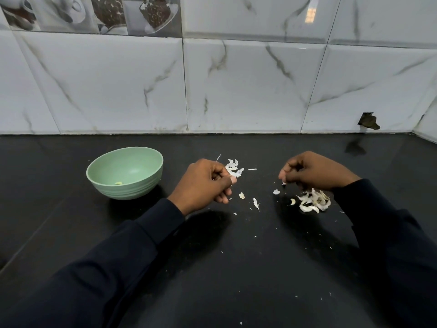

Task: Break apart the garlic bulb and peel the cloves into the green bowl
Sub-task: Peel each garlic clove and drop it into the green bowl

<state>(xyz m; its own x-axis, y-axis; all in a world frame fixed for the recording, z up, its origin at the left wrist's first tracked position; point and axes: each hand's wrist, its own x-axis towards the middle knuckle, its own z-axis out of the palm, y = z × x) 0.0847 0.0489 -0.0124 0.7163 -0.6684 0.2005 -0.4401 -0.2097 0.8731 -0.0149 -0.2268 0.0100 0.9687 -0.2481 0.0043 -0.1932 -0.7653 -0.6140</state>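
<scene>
1. The left hand [205, 183] hovers low over the black table [236, 268], fingers curled in and the thumb pressed against the forefinger. I cannot tell from here whether a clove sits inside that curl.
2. The right hand [314, 171] has its fingers drawn together at the tips, pinching a tiny scrap of skin [283, 183]. It is held well apart from the left hand.
3. The broken bulb lies as a heap of cloves [312, 201] and husk on the table, just under the right wrist. One loose clove [292, 201] lies beside it.
4. The green bowl [132, 188] stands near the left hand, on its far-left side. It holds a single peeled clove [119, 183], so I judge the job barely begun.
5. That scrap is best dropped with the shed skins [234, 168] beyond the left hand, not back on the heap. That way, peel and unpeeled cloves stay sorted.
6. For each clove, I would nick the root end with a thumbnail and strip the paper lengthwise. It likely clings to the fingers, so rub it off before reaching again.
7. Carry the bare clove right over the rim before letting go.
</scene>
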